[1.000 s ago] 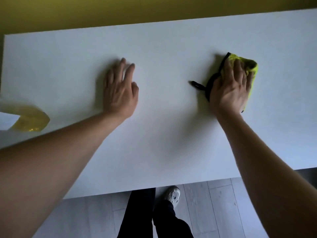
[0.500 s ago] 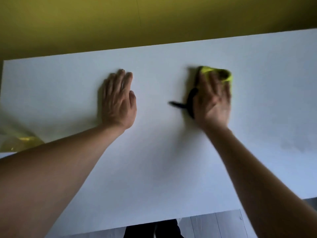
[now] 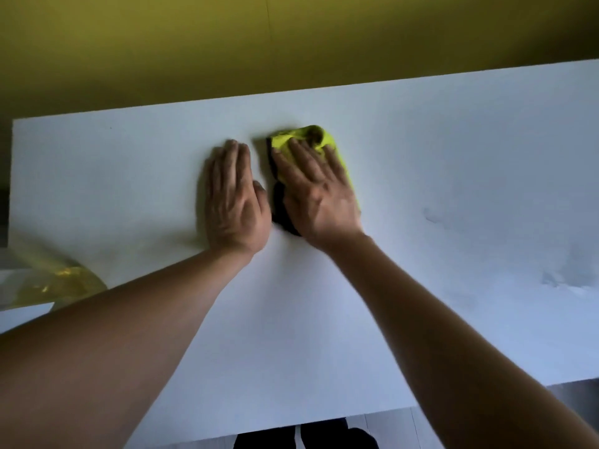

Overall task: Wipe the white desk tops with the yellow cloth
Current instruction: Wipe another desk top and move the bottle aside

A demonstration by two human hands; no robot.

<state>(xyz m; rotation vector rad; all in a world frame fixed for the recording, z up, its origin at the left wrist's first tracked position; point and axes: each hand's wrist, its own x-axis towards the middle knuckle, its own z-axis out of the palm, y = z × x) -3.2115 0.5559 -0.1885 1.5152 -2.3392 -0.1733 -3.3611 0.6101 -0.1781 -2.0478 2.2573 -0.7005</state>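
Across most of the head view lies the white desk top (image 3: 421, 196), a broad flat surface whose far edge meets a yellow-green wall (image 3: 291, 43) and whose near edge gives way to a strip of pale floor (image 3: 402, 426). Faint smudged patches mark the surface toward its right side. At the left edge, beside the desk, a translucent yellow object (image 3: 48, 280) appears, too blurred to identify. The 2 bare forearms reach in from the lower corners and converge near the middle of the desk. The left hand (image 3: 235, 199) lies palm down on the bare surface, fingers straight and held together, holding nothing. The right hand (image 3: 319, 192) lies flat on the yellow cloth (image 3: 304, 139), its fingers extended and slightly spread, pressing the cloth onto the desk rather than curling round it. The cloth is bunched beyond the fingertips, and a black part of it shows at its left side, between the 2 hands. The hands sit just beside each other, nearly touching at the thumbs. Dark clothing shows at the bottom edge.
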